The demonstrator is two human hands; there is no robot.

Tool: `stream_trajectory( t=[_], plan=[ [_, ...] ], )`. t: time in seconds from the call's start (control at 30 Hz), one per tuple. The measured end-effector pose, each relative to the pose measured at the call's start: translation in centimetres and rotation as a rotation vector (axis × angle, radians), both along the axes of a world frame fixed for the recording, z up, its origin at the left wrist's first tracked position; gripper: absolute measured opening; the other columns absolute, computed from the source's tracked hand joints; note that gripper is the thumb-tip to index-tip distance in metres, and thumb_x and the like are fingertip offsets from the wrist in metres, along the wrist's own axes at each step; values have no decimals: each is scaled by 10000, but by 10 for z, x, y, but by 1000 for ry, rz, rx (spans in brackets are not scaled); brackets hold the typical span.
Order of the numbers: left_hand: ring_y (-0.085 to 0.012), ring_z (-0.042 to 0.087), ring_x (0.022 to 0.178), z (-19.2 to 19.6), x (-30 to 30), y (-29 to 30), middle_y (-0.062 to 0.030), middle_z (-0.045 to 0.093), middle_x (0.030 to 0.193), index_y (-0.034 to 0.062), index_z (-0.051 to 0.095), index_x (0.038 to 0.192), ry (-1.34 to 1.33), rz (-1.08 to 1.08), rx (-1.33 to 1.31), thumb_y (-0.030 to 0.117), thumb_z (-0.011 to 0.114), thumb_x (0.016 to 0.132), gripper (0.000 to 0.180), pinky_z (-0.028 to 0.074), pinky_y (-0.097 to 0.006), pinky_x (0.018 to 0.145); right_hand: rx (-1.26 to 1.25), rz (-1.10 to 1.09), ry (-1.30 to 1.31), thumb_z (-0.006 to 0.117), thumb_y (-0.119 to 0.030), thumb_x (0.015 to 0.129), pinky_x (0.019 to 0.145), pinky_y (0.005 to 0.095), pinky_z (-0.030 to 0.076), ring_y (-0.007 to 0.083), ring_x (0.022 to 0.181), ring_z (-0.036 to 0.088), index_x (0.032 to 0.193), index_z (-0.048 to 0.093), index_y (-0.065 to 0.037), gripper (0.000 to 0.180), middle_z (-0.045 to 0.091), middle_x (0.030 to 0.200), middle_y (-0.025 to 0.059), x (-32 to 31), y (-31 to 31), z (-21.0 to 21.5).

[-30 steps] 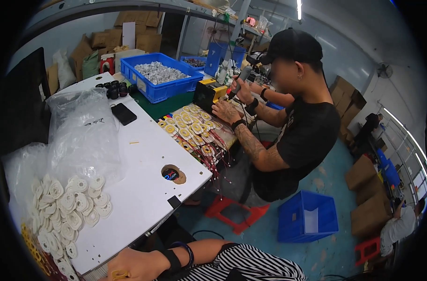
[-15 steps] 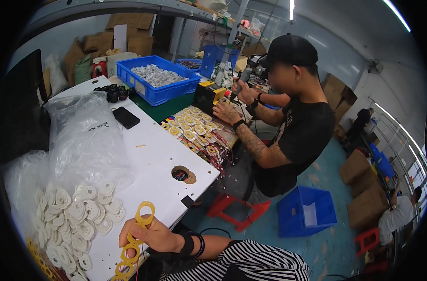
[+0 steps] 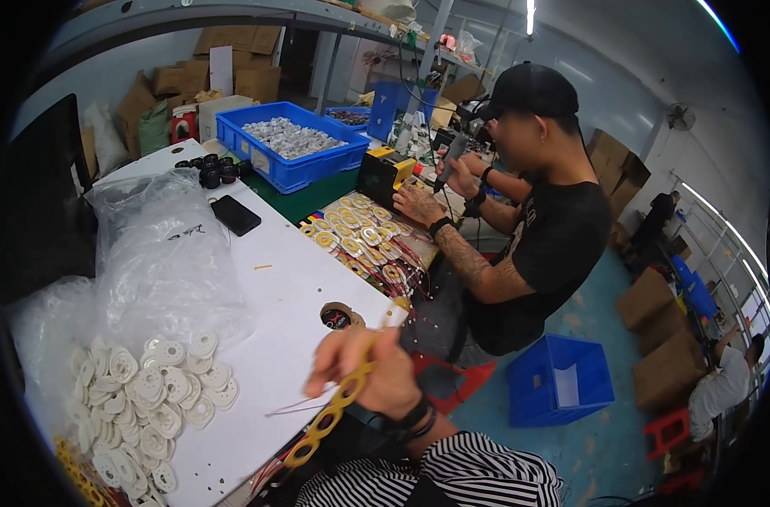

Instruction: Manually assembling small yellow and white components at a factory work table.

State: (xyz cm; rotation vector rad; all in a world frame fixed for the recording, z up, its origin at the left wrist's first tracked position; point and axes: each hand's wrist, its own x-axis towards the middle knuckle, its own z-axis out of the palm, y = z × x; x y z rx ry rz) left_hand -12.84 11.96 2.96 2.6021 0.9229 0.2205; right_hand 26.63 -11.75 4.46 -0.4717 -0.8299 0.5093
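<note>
My right hand (image 3: pixel 372 367), blurred by motion, is closed on a strip of yellow joined rings (image 3: pixel 349 387) above the near edge of the white table (image 3: pixel 233 422). The strip slants from its far end above my fingers to its lower end by the striped sleeve. A thin wire (image 3: pixel 296 409) shows beside the hand. On the table to the left lies a heap of flat white oval discs with holes (image 3: pixel 161 384). Further yellow ring strips (image 3: pixel 79 473) lie at the lower left edge. My left hand is not in view.
Clear plastic bags (image 3: pixel 161 253), a black phone (image 3: pixel 235 215) and a blue crate of white parts (image 3: pixel 292 173) occupy the table. A co-worker (image 3: pixel 546 228) in a black cap holds a tool beside yellow-and-white wired parts (image 3: pixel 364 232). A blue bin (image 3: pixel 562 384) stands on the floor.
My right hand has moved right and up, away from the white discs, carrying the strip of yellow rings. The view has shifted slightly.
</note>
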Motion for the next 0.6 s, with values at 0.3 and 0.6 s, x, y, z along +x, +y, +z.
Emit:
stream_trajectory(
  t=[0.3, 0.6],
  plan=[
    [-157, 643, 720, -37, 79, -19, -102, 704, 875, 16, 674, 1076, -91, 19, -560, 182, 631, 911, 239, 498, -238, 626, -117, -325, -215, 552, -322, 965, 400, 364, 507, 233, 452, 572, 1148, 368, 18, 428, 529, 620, 92, 8, -120, 19],
    [-279, 614, 692, 2, 210, -52, -92, 651, 786, 45, 677, 909, -254, -206, -154, 100, 678, 812, 111, 486, -370, 650, -851, -367, -59, 492, -130, 978, 632, 287, 532, 155, 676, 613, 1005, 467, -4, 131, 595, 806, 107, 15, -135, -85]
  ],
)
